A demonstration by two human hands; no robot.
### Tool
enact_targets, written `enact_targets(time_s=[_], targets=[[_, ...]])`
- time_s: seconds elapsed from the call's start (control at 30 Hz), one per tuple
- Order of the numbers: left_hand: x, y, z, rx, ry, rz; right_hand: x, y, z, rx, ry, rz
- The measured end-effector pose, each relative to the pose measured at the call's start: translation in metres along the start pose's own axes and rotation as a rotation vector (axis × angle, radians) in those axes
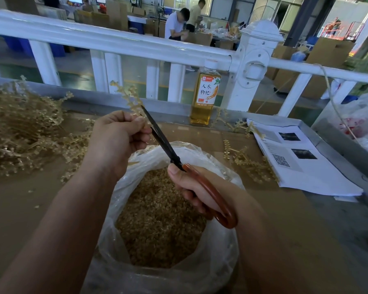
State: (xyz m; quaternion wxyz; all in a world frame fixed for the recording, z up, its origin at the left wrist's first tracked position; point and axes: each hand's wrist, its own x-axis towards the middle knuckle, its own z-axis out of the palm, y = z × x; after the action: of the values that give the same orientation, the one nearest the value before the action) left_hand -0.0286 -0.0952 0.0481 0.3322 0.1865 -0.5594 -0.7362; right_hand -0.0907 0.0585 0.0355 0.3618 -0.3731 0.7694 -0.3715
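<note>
The left hand (pixel 117 136) pinches a beaded sprig (pixel 129 98) above the open bag (pixel 200 158); the right hand (pixel 198 187) grips the scissors (pixel 164 141), blades at the sprig's base. Cutting should go best with the sprig held over the bag so pieces drop in.

Sprig (pixel 129 98) base inside left hand (pixel 117 137)

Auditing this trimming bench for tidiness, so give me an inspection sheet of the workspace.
Surface: cardboard-covered table, small bits scattered on it.
Job's things: golden sprig with scissors at its stem; clear bag of cut pieces below; pile of sprigs at left.
Clutter: drink bottle, printed sheets, loose sprigs.
Hands: left hand pinches the golden sprig; right hand grips the scissors.
Cables: pale cord runs down from the rail at right.
Surroundings: white railing; two people working beyond.
</note>
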Motion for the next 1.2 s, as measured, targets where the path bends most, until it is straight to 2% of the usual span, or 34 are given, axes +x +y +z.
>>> enact_targets(time_s=[0.37,0.6,0.77,1.2], targets=[[-0.005,-0.004,0.009,0.11,-0.203,-0.117,0.001,0.001,-0.003,0.024,0.083,0.014],[-0.007,-0.004,0.009,0.086,-0.213,-0.142,0.002,0.0,0.0,0.059,0.093,0.031],[-0.009,-0.004,0.01,0.151,-0.235,-0.144,-0.002,-0.002,0.0,0.018,0.093,-0.004],[-0.008,0.002,0.004,0.084,-0.315,-0.213,-0.01,-0.01,0.001,0.191,0.043,0.06]])
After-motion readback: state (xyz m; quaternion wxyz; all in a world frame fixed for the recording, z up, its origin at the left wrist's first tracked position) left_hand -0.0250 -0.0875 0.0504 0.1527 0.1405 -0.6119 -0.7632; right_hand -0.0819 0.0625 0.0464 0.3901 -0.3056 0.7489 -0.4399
